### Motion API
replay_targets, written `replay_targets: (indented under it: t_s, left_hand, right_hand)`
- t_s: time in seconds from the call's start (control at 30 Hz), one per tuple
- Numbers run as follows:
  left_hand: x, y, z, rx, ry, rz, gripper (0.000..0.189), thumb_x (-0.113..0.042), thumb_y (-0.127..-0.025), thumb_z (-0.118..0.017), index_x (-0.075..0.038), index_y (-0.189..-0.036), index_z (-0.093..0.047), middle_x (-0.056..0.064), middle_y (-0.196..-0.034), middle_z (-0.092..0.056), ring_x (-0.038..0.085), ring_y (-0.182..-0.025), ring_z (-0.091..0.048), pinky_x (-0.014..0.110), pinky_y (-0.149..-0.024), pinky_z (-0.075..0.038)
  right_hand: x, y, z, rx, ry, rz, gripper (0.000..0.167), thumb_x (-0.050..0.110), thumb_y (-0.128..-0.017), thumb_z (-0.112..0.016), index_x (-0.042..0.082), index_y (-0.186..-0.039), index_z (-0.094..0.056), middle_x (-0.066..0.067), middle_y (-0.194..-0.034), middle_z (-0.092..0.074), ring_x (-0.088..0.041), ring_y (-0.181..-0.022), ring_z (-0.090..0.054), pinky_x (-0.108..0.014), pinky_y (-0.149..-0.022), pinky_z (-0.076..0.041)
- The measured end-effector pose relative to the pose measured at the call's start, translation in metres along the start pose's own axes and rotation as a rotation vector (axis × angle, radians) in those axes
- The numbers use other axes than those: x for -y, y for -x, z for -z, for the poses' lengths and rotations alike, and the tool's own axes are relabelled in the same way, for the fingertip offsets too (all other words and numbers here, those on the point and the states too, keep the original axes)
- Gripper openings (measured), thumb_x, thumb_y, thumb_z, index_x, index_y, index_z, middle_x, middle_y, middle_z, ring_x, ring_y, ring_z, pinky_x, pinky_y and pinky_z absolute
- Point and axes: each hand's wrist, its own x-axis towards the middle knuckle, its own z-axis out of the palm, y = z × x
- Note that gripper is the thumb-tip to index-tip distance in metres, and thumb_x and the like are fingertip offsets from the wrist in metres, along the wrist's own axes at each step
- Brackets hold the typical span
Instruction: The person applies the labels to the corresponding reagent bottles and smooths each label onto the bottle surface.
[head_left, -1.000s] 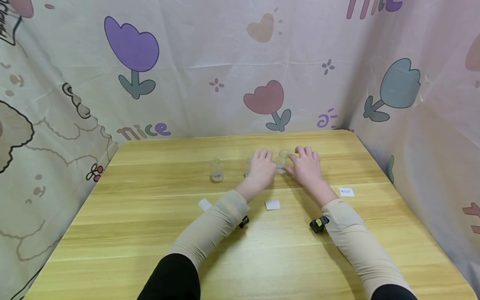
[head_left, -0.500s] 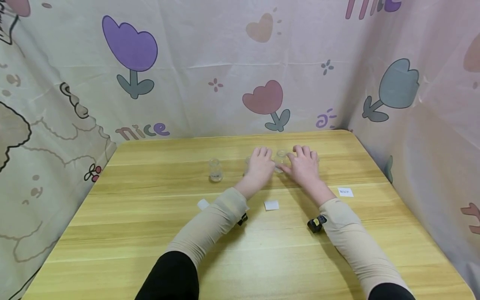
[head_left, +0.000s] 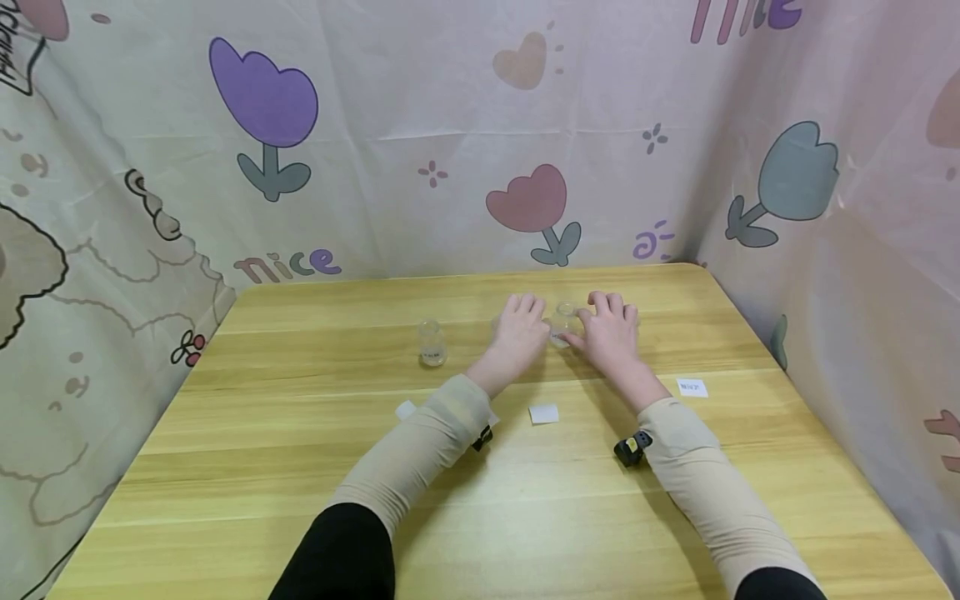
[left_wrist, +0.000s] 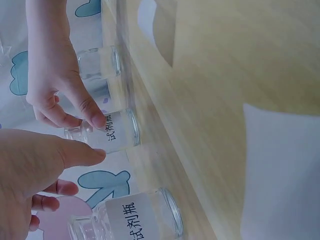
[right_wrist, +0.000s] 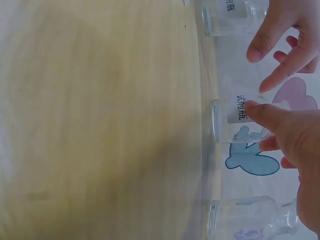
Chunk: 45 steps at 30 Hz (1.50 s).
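A clear glass reagent bottle (head_left: 564,322) stands upright at the back of the table, with a white printed label (left_wrist: 114,133) on its side. My right hand (head_left: 611,333) pinches this bottle, the thumb pressing on the label and the other fingers behind the glass. Just left of it, my left hand (head_left: 517,335) hovers with thumb and fingers loosely extended and nothing between them. A second labelled bottle (left_wrist: 169,216) stands beside the left hand, mostly hidden by it in the head view. Beyond the right hand, an unlabelled bottle (right_wrist: 250,217) shows in the right wrist view.
Another labelled bottle (head_left: 432,343) stands farther left on the wooden table (head_left: 525,517). Small paper slips lie nearer: a blank white one (head_left: 543,414), one partly under the left sleeve (head_left: 406,409), and a printed one (head_left: 692,387) at right. A patterned cloth (head_left: 390,192) hangs behind.
Both hands stay at nearly the same place. The left hand shifts very slightly left, covering more of the bottle behind it; the right thumb remains on the label.
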Motion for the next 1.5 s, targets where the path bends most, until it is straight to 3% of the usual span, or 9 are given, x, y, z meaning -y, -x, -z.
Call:
replay_targets:
  t_s: [0.17,0.47,0.73,0.9,1.2,1.5]
  left_hand:
    - [-0.001,-0.007,0.000,0.021,0.021,0.042,0.033,-0.029,-0.092,-0.064,-0.025,-0.124,-0.065,-0.006,-0.104,-0.047,0.015,-0.098,-0.035,0.030,-0.089,-0.029]
    - [-0.001,-0.019,-0.006,0.064,0.055,0.076,0.032,-0.029,-0.093,-0.062,-0.026,-0.125,-0.064,-0.005,-0.105,-0.047,0.016,-0.102,-0.035,0.032,-0.093,-0.030]
    - [-0.001,-0.019,-0.011,0.000,0.093,0.058,0.027,-0.040,-0.090,-0.065,-0.026,-0.113,-0.069,-0.006,-0.104,-0.049,0.016,-0.102,-0.035,0.031,-0.091,-0.030]
    - [0.001,-0.017,-0.011,-0.018,0.128,0.038,0.046,-0.060,-0.085,-0.060,-0.025,-0.115,-0.069,-0.006,-0.109,-0.051,0.016,-0.103,-0.035,0.031,-0.092,-0.030]
    - [0.004,-0.016,-0.014,-0.073,0.113,-0.003,0.043,-0.062,-0.081,-0.062,-0.027,-0.105,-0.073,-0.007,-0.111,-0.052,0.016,-0.105,-0.037,0.030,-0.091,-0.030]
    - [0.005,-0.016,-0.018,-0.087,0.111,-0.022,0.046,-0.062,-0.081,-0.062,-0.027,-0.110,-0.072,-0.008,-0.107,-0.050,0.016,-0.103,-0.035,0.031,-0.090,-0.029]
  right_hand:
    - [-0.001,0.000,-0.001,-0.008,-0.005,0.000,0.055,0.053,-0.081,-0.072,0.009,-0.114,-0.069,-0.014,-0.132,-0.050,-0.035,-0.119,-0.041,-0.051,-0.089,-0.034]
    - [-0.001,0.001,0.002,-0.008,-0.033,0.016,0.054,0.051,-0.080,-0.074,0.009,-0.114,-0.070,-0.014,-0.131,-0.050,-0.035,-0.118,-0.040,-0.051,-0.090,-0.033]
    - [-0.006,0.004,0.006,0.002,-0.110,0.087,0.049,0.048,-0.078,-0.076,0.010,-0.109,-0.071,-0.013,-0.129,-0.050,-0.037,-0.119,-0.038,-0.055,-0.090,-0.028]
    - [-0.011,0.005,0.006,0.010,-0.135,0.138,0.047,0.048,-0.078,-0.077,0.012,-0.108,-0.071,-0.009,-0.123,-0.051,-0.036,-0.119,-0.039,-0.055,-0.091,-0.026]
    - [-0.013,0.005,0.009,0.019,-0.066,0.218,0.048,0.049,-0.078,-0.077,0.009,-0.105,-0.071,-0.007,-0.110,-0.055,-0.030,-0.109,-0.043,-0.051,-0.088,-0.030]
    - [-0.012,0.006,0.011,0.015,-0.035,0.247,0.047,0.050,-0.077,-0.076,0.009,-0.100,-0.071,-0.006,-0.104,-0.054,-0.028,-0.103,-0.043,-0.049,-0.085,-0.030]
